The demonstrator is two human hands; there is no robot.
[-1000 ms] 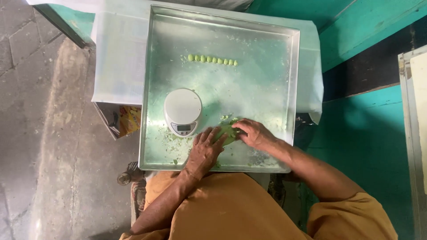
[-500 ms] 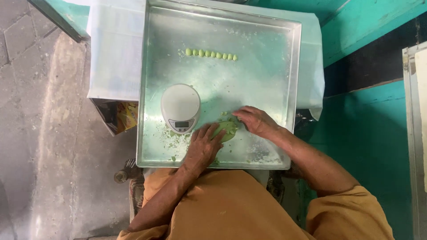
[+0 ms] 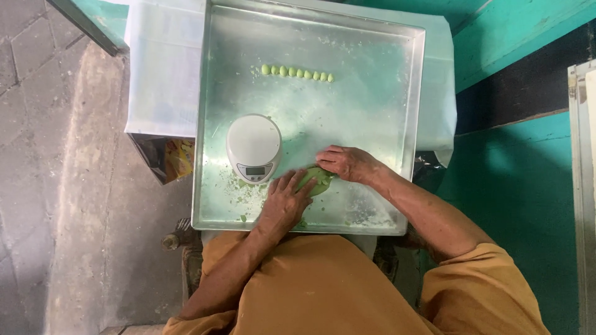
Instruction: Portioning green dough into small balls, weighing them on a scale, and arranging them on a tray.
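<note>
Both hands press on a green dough lump (image 3: 316, 180) just right of the scale (image 3: 253, 147): left hand (image 3: 284, 203) flat with fingers spread, right hand (image 3: 347, 162) cupped over it. Beyond the scale, eight small green balls (image 3: 297, 72) sit finished in a row on the metal tray (image 3: 372, 111), and much dough looks unportioned.

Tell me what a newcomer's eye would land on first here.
First, the big shiny metal tray filling the middle of the view, dusted with flour. At its near edge the left hand and right hand press on a lump of green dough. Beside them sits a round white kitchen scale, and farther up the tray lies a neat row of small green dough balls.
</note>
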